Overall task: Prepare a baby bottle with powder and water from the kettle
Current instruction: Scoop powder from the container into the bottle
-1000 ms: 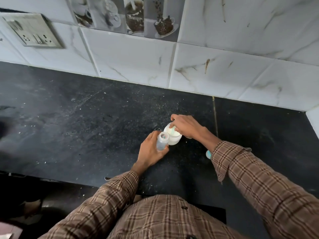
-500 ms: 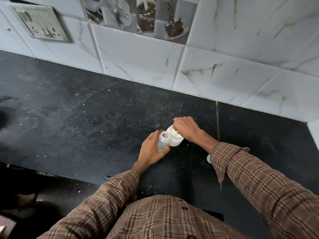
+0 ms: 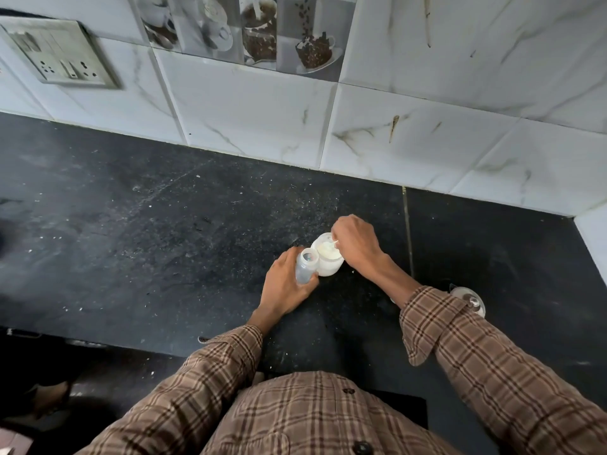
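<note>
A small clear baby bottle [image 3: 306, 267] stands open-topped on the black counter [image 3: 164, 244], and my left hand [image 3: 285, 286] grips it from the left and behind. Touching it on the right is a white jar of powder [image 3: 328, 261], open at the top. My right hand [image 3: 354, 246] is over the jar's far rim and pinches a thin white scoop [image 3: 331, 246] that dips into the powder. No kettle is in view.
A clear bottle cap or teat piece [image 3: 469, 300] lies on the counter behind my right sleeve. A tiled wall [image 3: 410, 136] runs along the back, with a socket plate [image 3: 62, 57] at the upper left. The counter's front edge is near my body.
My right hand has shifted slightly back over the jar, so the scoop and the powder surface now show. My left hand keeps its hold on the bottle. The camera moved a little.
</note>
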